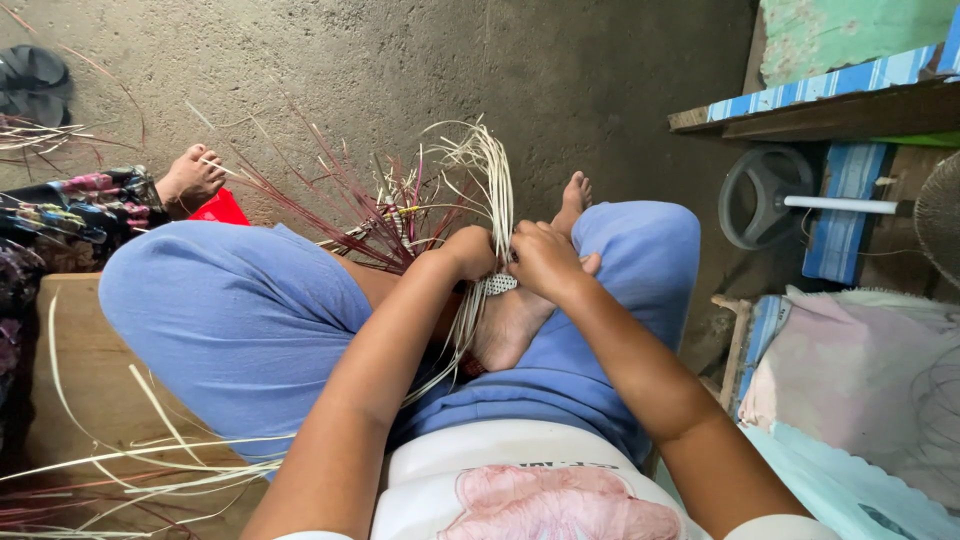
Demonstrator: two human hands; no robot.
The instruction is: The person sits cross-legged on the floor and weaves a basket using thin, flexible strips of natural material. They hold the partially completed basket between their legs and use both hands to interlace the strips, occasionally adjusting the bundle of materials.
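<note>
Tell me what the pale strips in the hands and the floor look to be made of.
Pale strips: thin, flat, cream, springy and curving, held by left hand and right hand; probably split cane or palm leaf, matte. Floor: grey, rough and mottled, likely bare concrete.

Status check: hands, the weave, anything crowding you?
Left hand and right hand both pinching pale strips. Small woven piece between them. Loose red strips fan out behind.

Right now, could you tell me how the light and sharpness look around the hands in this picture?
Head view: soft, even light, no glare; left hand and right hand are sharp on the pale strips; wide-angle lens bends the edges, so the wooden bench curves; the concrete floor is dim.
</note>
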